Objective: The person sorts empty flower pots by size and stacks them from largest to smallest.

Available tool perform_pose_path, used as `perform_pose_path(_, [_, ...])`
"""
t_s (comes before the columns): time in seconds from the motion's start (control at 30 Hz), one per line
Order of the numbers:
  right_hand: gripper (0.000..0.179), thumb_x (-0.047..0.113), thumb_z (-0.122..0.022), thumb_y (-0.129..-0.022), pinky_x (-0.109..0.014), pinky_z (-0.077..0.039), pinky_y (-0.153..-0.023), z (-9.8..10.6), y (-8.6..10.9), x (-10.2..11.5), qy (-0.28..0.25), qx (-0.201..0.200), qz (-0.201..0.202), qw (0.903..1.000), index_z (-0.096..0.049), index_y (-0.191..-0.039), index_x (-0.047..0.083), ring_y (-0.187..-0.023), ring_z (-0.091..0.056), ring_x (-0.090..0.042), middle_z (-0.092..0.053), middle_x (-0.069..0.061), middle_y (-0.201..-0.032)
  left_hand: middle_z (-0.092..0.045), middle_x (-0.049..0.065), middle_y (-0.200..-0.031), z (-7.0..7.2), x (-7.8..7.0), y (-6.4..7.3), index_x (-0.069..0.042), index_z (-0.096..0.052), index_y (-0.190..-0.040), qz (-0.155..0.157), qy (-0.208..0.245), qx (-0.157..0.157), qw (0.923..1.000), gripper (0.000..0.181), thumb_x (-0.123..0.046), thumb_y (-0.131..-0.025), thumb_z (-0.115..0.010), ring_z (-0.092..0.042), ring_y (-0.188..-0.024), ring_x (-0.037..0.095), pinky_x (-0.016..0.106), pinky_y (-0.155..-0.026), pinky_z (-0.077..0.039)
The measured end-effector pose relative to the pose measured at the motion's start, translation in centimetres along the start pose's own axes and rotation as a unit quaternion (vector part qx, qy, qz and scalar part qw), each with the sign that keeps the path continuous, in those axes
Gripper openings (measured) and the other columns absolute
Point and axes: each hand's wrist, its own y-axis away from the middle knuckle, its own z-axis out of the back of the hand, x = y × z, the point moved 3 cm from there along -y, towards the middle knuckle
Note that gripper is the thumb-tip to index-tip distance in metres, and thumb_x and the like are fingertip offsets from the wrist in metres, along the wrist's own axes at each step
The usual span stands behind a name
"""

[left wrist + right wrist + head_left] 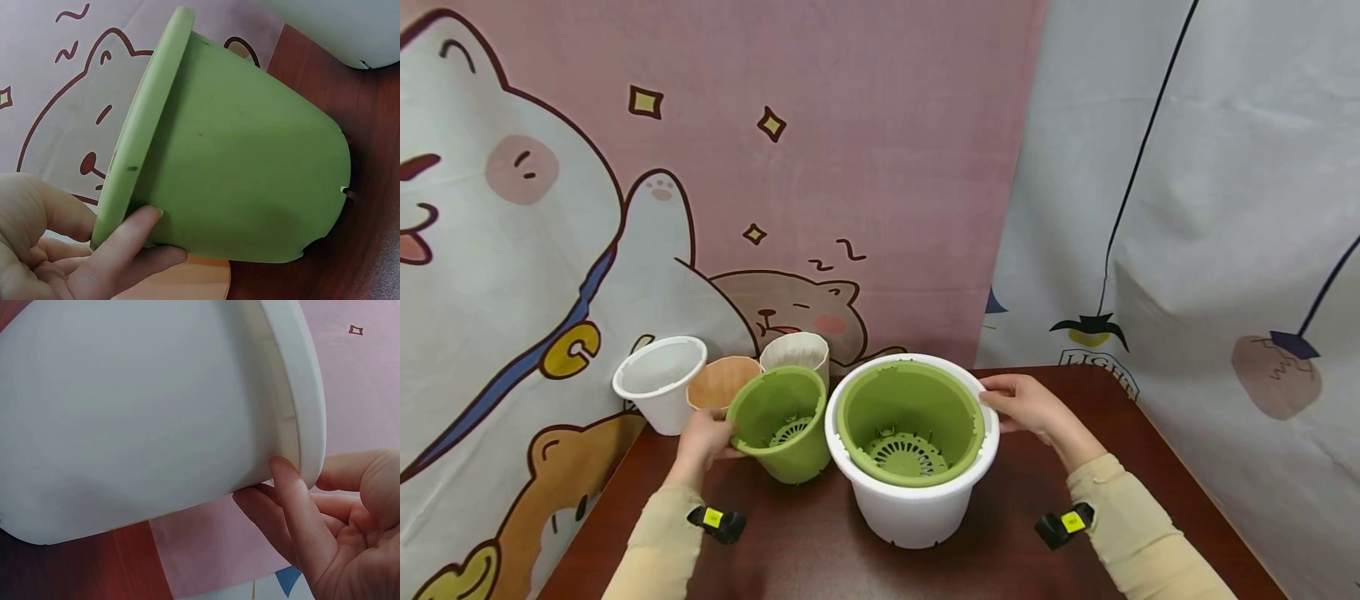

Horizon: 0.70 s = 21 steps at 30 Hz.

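Observation:
At the rim of a small green flowerpot (797,462), my left hand (703,442) pinches its left side. The left wrist view shows this green pot (250,150) tilted, with thumb and fingers on either side of the rim. A large white flowerpot (913,512) stands to its right, with a second green flowerpot (910,400) nested inside, slots in its bottom. My right hand (1026,404) grips the white pot's rim on the right. In the right wrist view the white pot's wall (137,412) fills most of the picture, and fingers pinch the rim's edge.
Behind the small green pot are an orange pot (722,379) and a cream ribbed pot (797,350). Another white pot (662,400) stands at the back left of the dark red table (1022,533). Printed cloth (880,167) hangs along the table's back and sides.

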Motion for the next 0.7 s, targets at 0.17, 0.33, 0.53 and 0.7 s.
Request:
perform_pose_path(0.17, [0.042, 0.010, -0.057, -0.100, -0.038, -0.061, -0.070, -0.05, -0.09, -0.08, 0.007, -0.002, -0.002, 1.0000, -0.050, -0.135, -0.014, -0.083, -0.068, -0.020, -0.066, -0.022, -0.111, -0.055, 0.037, -0.104, 0.36, 0.24, 0.24, 0.023, -0.045, -0.129, -0.002, -0.005, -0.010, 0.9999, 0.049, 0.010, -0.083, -0.049, -0.066, -0.063, 0.024, 0.040, -0.058, -0.060])
perform_pose_path(0.33, [0.043, 0.011, -0.058, -0.100, -0.038, -0.061, -0.070, -0.03, 0.00, -0.06, 0.009, -0.003, -0.002, 1.0000, -0.050, -0.135, -0.013, -0.083, -0.068, -0.021, -0.066, -0.022, -0.112, -0.056, 0.038, -0.103, 0.58, 0.32, 0.42, 0.023, -0.046, -0.129, -0.003, 0.004, -0.012, 0.9999, 0.048, 0.010, -0.083, -0.050, -0.067, -0.063, 0.025, 0.041, -0.059, -0.060])
perform_pose_path(0.53, [0.043, 0.010, -0.058, -0.100, -0.038, -0.061, -0.070, 0.01, 0.03, -0.01, 0.006, -0.002, 0.000, 1.0000, -0.050, -0.135, -0.014, -0.083, -0.068, -0.020, -0.066, -0.022, -0.111, -0.056, 0.039, -0.105, 0.75, 0.61, 0.55, 0.022, -0.046, -0.130, -0.007, 0.011, -0.020, 0.9997, 0.048, 0.010, -0.083, -0.051, -0.067, -0.062, 0.023, 0.040, -0.058, -0.060])
perform_pose_path(0.7, [0.042, 0.009, -0.058, -0.100, -0.038, -0.061, -0.070, 0.02, 0.07, 0.04, 0.007, -0.003, 0.002, 1.0000, -0.051, -0.134, -0.014, -0.083, -0.069, -0.021, -0.066, -0.022, -0.111, -0.054, 0.040, -0.108, 0.93, 0.64, 0.76, 0.021, -0.045, -0.132, -0.011, 0.017, -0.027, 0.9994, 0.050, 0.010, -0.083, -0.051, -0.067, -0.062, 0.022, 0.037, -0.057, -0.060])
